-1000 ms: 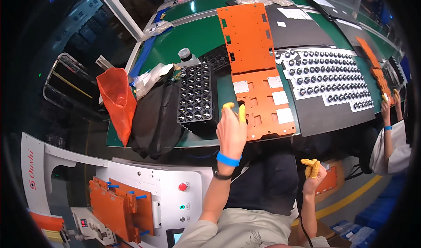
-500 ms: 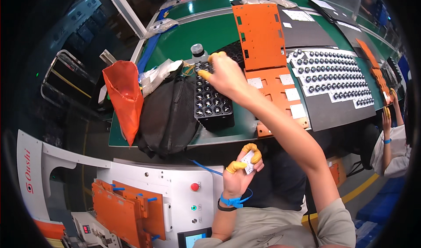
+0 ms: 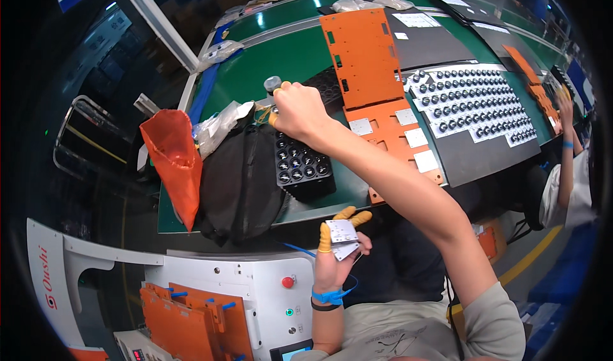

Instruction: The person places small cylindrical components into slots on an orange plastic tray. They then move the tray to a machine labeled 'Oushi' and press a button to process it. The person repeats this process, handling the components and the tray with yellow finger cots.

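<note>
My left hand (image 3: 338,249), in yellow finger cots and a blue wrist strap, holds small white square boards (image 3: 341,231). Two of them show, fanned apart between thumb and fingers. At the far end of a black tray (image 3: 305,187), my right hand (image 3: 297,111) is closed, its fingertips pointing down. Whatever those fingers grip is hidden behind the hand. Rows of round black lens-like parts (image 3: 295,162) fill the near end of the tray. A bottle with a grey cap (image 3: 272,82) stands just beyond my right hand.
An orange hinged fixture (image 3: 364,58) lies unfolded, several white boards on its lower half. Right of it, white panels with black round parts (image 3: 472,102) rest on dark sheets. A black bag (image 3: 239,182) and an orange pouch (image 3: 171,150) hang at the left edge. A co-worker's hand (image 3: 565,109) is at far right.
The boards in my left hand have turned, and two now show fanned out where one showed. My right hand has curled tighter over the tray's far end. The whole view has shifted slightly.
</note>
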A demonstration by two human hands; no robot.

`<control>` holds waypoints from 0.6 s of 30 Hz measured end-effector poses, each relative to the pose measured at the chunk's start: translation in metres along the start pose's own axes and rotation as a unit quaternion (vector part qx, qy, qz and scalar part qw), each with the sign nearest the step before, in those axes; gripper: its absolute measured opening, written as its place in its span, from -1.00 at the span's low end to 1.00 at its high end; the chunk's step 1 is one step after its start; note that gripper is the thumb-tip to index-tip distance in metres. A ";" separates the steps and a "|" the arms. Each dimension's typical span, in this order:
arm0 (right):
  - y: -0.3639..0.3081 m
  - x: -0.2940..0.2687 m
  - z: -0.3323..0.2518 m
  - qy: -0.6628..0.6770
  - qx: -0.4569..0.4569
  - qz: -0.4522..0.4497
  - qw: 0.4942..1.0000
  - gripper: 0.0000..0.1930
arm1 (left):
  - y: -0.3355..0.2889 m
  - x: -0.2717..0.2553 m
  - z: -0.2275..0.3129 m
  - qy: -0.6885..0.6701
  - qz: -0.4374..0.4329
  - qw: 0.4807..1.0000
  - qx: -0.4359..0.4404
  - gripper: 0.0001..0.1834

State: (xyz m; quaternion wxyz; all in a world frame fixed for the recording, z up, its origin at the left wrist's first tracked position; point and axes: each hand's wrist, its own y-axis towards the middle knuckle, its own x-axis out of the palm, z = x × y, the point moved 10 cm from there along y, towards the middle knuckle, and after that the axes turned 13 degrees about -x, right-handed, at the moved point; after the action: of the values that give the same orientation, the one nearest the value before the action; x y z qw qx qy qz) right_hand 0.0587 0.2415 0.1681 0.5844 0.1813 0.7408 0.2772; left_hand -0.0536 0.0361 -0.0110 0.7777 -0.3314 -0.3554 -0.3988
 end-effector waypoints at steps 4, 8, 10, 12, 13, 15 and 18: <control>-0.048 -0.065 -0.022 0.165 -0.002 0.074 0.984 -0.71 | -0.007 0.012 0.020 0.057 0.057 0.994 0.071 -0.14; -0.129 -0.125 -0.030 0.329 -0.003 0.085 0.941 -0.70 | -0.001 0.010 0.010 0.058 0.030 0.995 0.070 -0.06; -0.161 -0.140 -0.032 0.394 -0.007 0.086 0.915 -0.71 | 0.006 0.015 0.010 0.031 0.033 0.995 0.092 -0.10; -0.190 -0.146 -0.027 0.412 0.018 0.064 0.909 -0.71 | 0.010 0.017 0.006 0.039 0.043 0.994 0.091 -0.10; -0.203 -0.145 -0.024 0.419 0.039 0.057 0.905 -0.69 | 0.013 0.029 0.010 0.067 0.040 0.992 0.096 -0.10; -0.218 -0.138 -0.021 0.441 0.068 0.029 0.895 -0.69 | 0.015 0.041 0.014 0.099 0.066 0.986 0.118 -0.03; -0.230 -0.127 -0.012 0.473 0.089 0.002 0.876 -0.72 | 0.019 0.057 0.020 0.129 0.050 0.977 0.165 0.04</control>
State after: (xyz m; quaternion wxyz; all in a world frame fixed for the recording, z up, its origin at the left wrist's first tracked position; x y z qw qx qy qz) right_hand 0.0919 -0.0156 0.1240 0.1446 0.0815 0.9501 0.2640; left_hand -0.0188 0.0395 0.0416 0.8798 -0.1614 -0.2964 -0.3347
